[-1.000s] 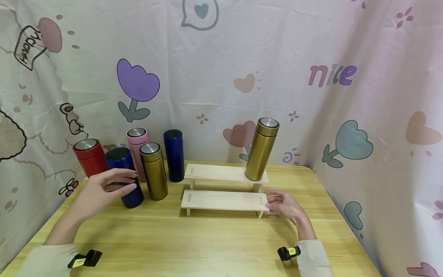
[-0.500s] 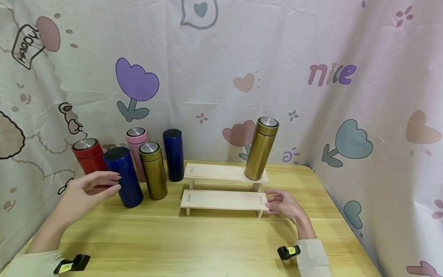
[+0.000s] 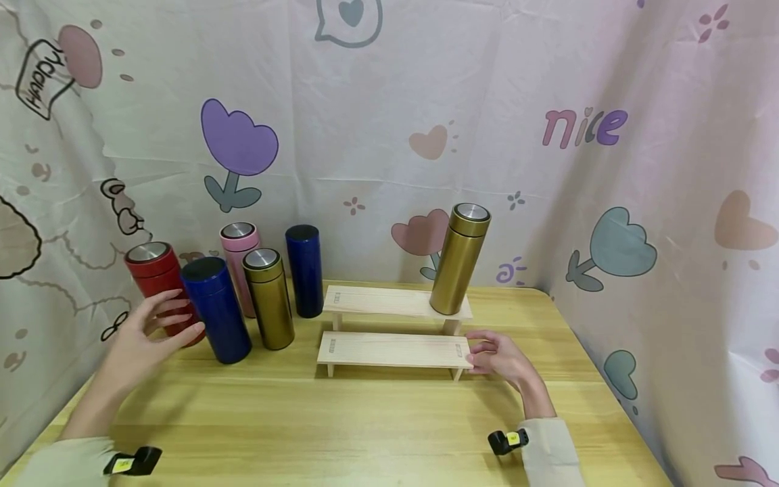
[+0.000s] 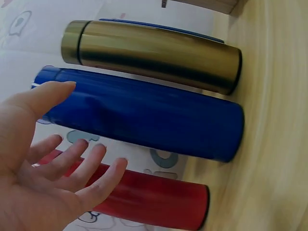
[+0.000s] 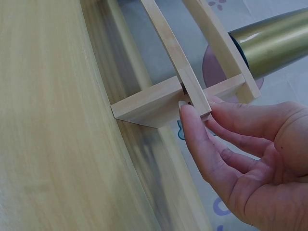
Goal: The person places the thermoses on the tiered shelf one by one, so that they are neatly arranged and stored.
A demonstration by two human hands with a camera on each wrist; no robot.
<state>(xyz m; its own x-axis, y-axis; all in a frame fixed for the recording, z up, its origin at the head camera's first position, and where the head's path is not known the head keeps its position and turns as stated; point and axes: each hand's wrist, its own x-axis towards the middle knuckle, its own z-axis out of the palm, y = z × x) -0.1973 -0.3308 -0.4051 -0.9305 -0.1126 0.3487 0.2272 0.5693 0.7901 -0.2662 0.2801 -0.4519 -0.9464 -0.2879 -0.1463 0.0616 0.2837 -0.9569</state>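
Note:
My left hand [image 3: 135, 348] hovers beside the front blue thermos flask [image 3: 220, 314], its fingers spread and loosely bent, overlapping the red flask [image 3: 153, 272] in the head view. Nothing is in its grasp; the left wrist view has the thumb [image 4: 60, 92] over the blue flask's upper part and the fingertips in front of the red one. At the right end of a two-step wooden display stand [image 3: 389, 350], my right hand [image 3: 502, 360] pinches the lower board's end between thumb and fingers [image 5: 196, 139]. A gold flask [image 3: 460, 260] stands on the upper step's right end.
Behind the front blue flask stand a pink flask [image 3: 239, 247] and another blue flask [image 3: 305, 270]. A second gold flask [image 3: 272, 304] stands just right of the front blue one. A patterned curtain [image 3: 377, 101] hangs behind the wooden table [image 3: 341, 433].
My left hand has moved left, from in front of the front blue flask to in front of the red one, leaving the blue flask uncovered. The right hand keeps its place on the stand.

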